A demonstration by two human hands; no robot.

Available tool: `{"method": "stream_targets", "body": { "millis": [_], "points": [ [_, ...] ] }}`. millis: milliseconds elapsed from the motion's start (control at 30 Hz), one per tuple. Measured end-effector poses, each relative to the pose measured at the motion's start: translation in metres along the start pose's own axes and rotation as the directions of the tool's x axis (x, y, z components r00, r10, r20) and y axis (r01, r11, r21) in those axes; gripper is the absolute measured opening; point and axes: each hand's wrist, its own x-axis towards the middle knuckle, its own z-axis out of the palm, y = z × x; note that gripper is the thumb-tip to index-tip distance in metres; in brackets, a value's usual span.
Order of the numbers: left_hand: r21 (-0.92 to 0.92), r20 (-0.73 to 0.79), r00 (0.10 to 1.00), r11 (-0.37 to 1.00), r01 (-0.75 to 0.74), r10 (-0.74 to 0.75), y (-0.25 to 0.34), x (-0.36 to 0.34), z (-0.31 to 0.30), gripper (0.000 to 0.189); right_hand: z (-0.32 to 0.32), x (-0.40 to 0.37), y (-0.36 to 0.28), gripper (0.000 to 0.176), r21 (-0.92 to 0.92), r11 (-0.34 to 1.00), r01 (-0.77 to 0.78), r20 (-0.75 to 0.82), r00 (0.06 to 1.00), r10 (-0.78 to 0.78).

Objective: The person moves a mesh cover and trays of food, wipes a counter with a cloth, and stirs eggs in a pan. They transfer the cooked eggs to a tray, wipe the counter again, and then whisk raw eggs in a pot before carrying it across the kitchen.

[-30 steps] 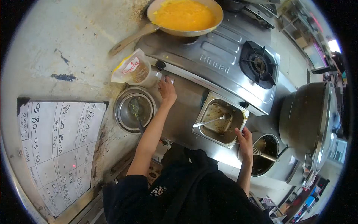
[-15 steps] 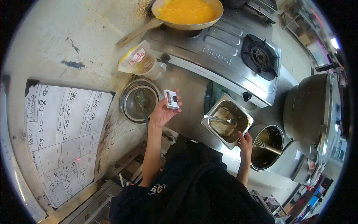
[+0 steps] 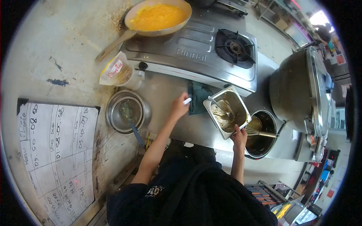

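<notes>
My left hand (image 3: 180, 107) is closed around a small white digital timer (image 3: 187, 100), only its end showing past the fingers. It is over the steel counter beside a folded dark green cloth (image 3: 198, 103). With my right hand (image 3: 239, 138) I grip the near rim of a square steel food pan (image 3: 237, 103). Brownish residue coats the inside of this pan, and a spoon (image 3: 220, 107) leans in it. Just right of that hand, a round pot (image 3: 260, 149) holds a whisk (image 3: 264, 133) and dark liquid.
Yellow food fills a frying pan (image 3: 130, 19) on the stove (image 3: 196, 49), beside a bare burner (image 3: 235, 47). Nested steel bowls (image 3: 113, 119) with a grey-handled utensil (image 3: 136, 134) and a jug holding a Sovia pouch (image 3: 117, 69) stand left. A large lidded pot (image 3: 288, 90) is at right.
My left hand has moved right and turned over with the timer, from near the bowls to beside the cloth. The food pan has shifted and turned slightly in my right hand; the view has swung right.
</notes>
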Motion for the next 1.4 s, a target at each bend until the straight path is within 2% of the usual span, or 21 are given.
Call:
{"method": "stream_targets", "body": {
  "millis": [67,100,167,200,267,400,500,600,700,767,900,933,1000,1033,1067,1133,1200,1267,1300,1367,1400],
  "points": [
    [0.203,0.01,0.937,0.917,-0.344,0.349,-0.002,0.015,0.035,0.024,0.006,-0.003,0.006,0.024,0.051,0.999,0.003,-0.036,0.999,-0.001],
    [0.205,0.007,0.937,0.916,-0.344,0.35,-0.003,0.016,0.046,0.024,0.008,-0.004,0.01,0.025,0.056,0.998,-0.03,-0.054,0.998,0.033],
    [0.485,0.093,0.951,0.82,-0.303,0.296,-0.003,0.02,0.056,0.024,0.014,-0.01,0.014,0.025,0.091,0.995,-0.038,-0.062,0.997,0.044],
    [0.489,0.089,0.952,0.819,-0.299,0.294,-0.006,0.023,0.05,0.024,0.015,-0.013,0.016,0.026,0.122,0.991,-0.054,-0.075,0.995,0.063],
    [0.611,0.08,0.992,0.782,-0.124,0.096,-0.02,0.031,0.025,0.022,0.014,-0.011,0.022,0.025,0.123,0.991,-0.058,-0.079,0.995,0.068],
    [0.8,-0.239,0.957,0.591,0.1,0.162,-0.059,0.049,-0.043,0.017,0.012,-0.014,0.024,0.025,0.125,0.992,-0.019,-0.073,0.997,0.028],
    [0.8,-0.265,0.964,0.567,0.199,0.036,-0.062,0.067,-0.065,0.02,0.014,-0.016,0.017,0.024,0.159,0.987,-0.017,-0.042,0.999,0.023],
    [0.811,-0.109,0.994,0.579,0.086,0.006,-0.054,0.041,-0.049,0.023,0.014,-0.019,0.009,0.023,0.17,0.985,-0.038,-0.02,0.999,0.043],
    [0.852,-0.027,0.997,0.524,-0.015,0.072,-0.04,-0.028,0.003,0.022,0.019,-0.022,-0.006,0.022,0.16,0.986,-0.038,0.022,0.999,0.035],
    [0.752,0.16,0.983,0.656,-0.064,-0.088,-0.016,-0.069,0.036,0.024,0.019,-0.02,-0.011,0.022,0.105,0.994,-0.018,0.045,0.999,0.013],
    [0.598,0.332,0.93,0.728,-0.335,0.156,0.003,-0.118,0.085,0.031,0.04,-0.022,-0.033,0.02,0.03,0.999,0.035,0.097,0.995,-0.037],
    [0.599,0.329,0.932,0.73,-0.329,0.151,0.004,-0.118,0.087,0.031,0.051,-0.019,-0.036,0.021,-0.033,0.998,0.053,0.159,0.986,-0.047],
    [0.349,0.432,0.892,0.888,-0.301,0.133,0.008,-0.121,0.088,0.034,0.07,-0.013,-0.041,0.021,-0.159,0.982,0.098,0.282,0.958,-0.05],
    [0.265,0.496,0.868,0.955,-0.136,-0.014,0.013,-0.119,0.079,0.035,0.081,0.001,-0.03,0.021,-0.228,0.963,0.146,0.328,0.943,-0.065],
    [0.264,0.495,0.869,0.955,-0.133,-0.016,0.01,-0.122,0.069,0.035,0.092,0.02,-0.009,0.021,-0.291,0.937,0.192,0.371,0.926,-0.075],
    [-0.018,0.107,0.986,0.991,-0.129,0.131,-0.006,-0.139,0.038,0.028,0.131,0.038,0.023,0.023,-0.317,0.911,0.265,0.423,0.899,-0.114],
    [-0.126,0.135,0.982,0.981,0.15,-0.133,-0.026,-0.157,-0.003,0.02,0.172,0.036,0.034,0.028,-0.281,0.931,0.232,0.506,0.861,-0.062],
    [-0.31,0.047,0.962,0.911,0.272,-0.27,-0.014,-0.168,-0.06,0.015,0.201,0.044,0.047,0.024,-0.485,0.832,0.27,0.528,0.848,0.032],
    [-0.381,0.02,0.942,0.869,0.316,-0.334,-0.025,-0.177,-0.079,0.015,0.206,0.043,0.052,0.024,-0.482,0.833,0.272,0.526,0.85,0.027],
    [-0.455,-0.001,0.92,0.819,0.348,-0.391,-0.032,-0.192,-0.104,0.016,0.211,0.041,0.057,0.04,-0.423,0.748,0.512,0.551,0.8,-0.236],
    [-0.519,-0.029,0.9,0.776,0.359,-0.436,-0.025,-0.194,-0.118,0.016,0.198,0.037,0.052,0.043,-0.466,0.674,0.573,0.543,0.787,-0.293]
  ]
}}
